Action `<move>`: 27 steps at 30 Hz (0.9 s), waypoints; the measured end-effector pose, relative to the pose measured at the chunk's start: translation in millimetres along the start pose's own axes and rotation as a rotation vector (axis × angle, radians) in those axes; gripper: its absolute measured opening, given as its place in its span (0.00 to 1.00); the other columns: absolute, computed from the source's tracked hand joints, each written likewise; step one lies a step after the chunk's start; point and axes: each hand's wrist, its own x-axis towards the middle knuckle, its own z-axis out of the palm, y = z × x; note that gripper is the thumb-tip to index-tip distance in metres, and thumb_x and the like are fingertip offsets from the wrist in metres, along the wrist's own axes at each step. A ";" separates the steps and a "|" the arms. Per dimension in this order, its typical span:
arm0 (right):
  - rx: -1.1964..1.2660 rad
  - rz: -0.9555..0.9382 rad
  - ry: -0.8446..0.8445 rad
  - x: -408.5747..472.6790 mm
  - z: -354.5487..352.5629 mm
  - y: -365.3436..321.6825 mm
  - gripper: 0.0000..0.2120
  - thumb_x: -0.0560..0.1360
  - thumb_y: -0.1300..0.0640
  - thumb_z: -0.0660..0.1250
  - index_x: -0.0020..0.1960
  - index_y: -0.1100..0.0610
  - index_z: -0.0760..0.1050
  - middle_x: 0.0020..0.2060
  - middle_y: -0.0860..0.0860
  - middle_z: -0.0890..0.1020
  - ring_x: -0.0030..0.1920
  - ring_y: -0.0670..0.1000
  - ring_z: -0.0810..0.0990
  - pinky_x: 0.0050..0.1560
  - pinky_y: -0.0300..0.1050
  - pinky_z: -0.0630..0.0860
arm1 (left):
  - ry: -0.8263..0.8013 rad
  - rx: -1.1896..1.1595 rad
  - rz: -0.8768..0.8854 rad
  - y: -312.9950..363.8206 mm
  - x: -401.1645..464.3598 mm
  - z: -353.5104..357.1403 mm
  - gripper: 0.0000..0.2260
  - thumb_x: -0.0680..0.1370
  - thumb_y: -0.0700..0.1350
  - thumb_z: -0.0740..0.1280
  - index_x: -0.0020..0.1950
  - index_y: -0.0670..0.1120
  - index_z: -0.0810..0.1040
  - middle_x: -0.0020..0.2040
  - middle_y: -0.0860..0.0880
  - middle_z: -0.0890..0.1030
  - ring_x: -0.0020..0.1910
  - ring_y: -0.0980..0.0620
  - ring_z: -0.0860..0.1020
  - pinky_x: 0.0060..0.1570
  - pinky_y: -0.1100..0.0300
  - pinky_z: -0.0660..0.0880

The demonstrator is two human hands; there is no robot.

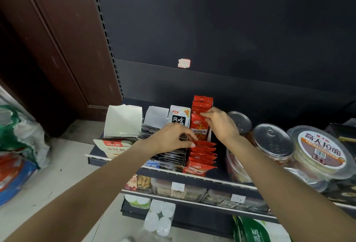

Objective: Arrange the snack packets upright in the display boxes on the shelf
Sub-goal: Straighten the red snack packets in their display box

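A row of red snack packets [202, 155] stands in a narrow display box on the black shelf [212, 179]. At the back of that box more red packets [200, 126] stand taller and upright. My right hand [221, 124] pinches the top edge of the front tall red packet. My left hand [173, 138] reaches over the black packets [171, 157] in the neighbouring box, and its fingertips pinch the top of a red packet in the row. A black-and-white packet [179, 118] stands upright behind my left hand.
White display box flaps [123, 120] rise at the shelf's left, with a white-and-red box [113, 145] in front. Clear tubs with metal lids [273, 141] and a round labelled tub [319, 151] crowd the right. Lower shelves hold more goods. Bags lie on the floor at left.
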 end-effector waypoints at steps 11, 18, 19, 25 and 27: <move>0.268 0.006 0.029 -42.6 -13.3 -0.9 0.16 0.76 0.57 0.65 0.64 0.54 0.75 0.60 0.50 0.78 0.60 0.48 0.76 0.62 0.47 0.74 | 0.021 -0.030 -0.015 2.4 -3.9 2.6 0.12 0.75 0.47 0.70 0.58 0.49 0.80 0.54 0.52 0.82 0.51 0.62 0.76 0.59 0.65 0.69; 0.289 0.006 -0.110 -67.6 -15.1 -4.5 0.11 0.75 0.57 0.68 0.57 0.51 0.80 0.53 0.48 0.83 0.53 0.45 0.80 0.57 0.49 0.77 | 0.120 0.203 -0.070 3.3 -10.3 3.9 0.22 0.74 0.57 0.68 0.66 0.53 0.73 0.65 0.52 0.75 0.65 0.53 0.71 0.67 0.50 0.65; 0.267 0.016 -0.100 -67.9 -14.5 -6.2 0.11 0.75 0.57 0.67 0.57 0.50 0.80 0.54 0.48 0.82 0.54 0.46 0.79 0.57 0.49 0.77 | 0.138 0.234 -0.087 2.4 -12.7 2.4 0.23 0.74 0.58 0.67 0.68 0.53 0.71 0.66 0.51 0.74 0.66 0.52 0.69 0.68 0.50 0.64; 0.107 0.045 -0.006 -69.0 -14.1 -17.4 0.11 0.77 0.55 0.64 0.58 0.49 0.79 0.57 0.49 0.81 0.56 0.49 0.79 0.55 0.48 0.77 | 0.129 0.284 -0.162 -3.7 -28.4 -4.0 0.18 0.78 0.54 0.63 0.66 0.51 0.73 0.63 0.48 0.76 0.60 0.50 0.72 0.60 0.54 0.70; 0.097 0.038 0.061 -71.0 -19.9 -20.9 0.11 0.77 0.55 0.64 0.58 0.50 0.79 0.56 0.48 0.81 0.55 0.49 0.79 0.53 0.46 0.77 | 0.111 0.267 -0.174 -2.9 -27.9 -4.5 0.15 0.79 0.52 0.63 0.64 0.50 0.75 0.62 0.47 0.77 0.58 0.49 0.74 0.58 0.53 0.73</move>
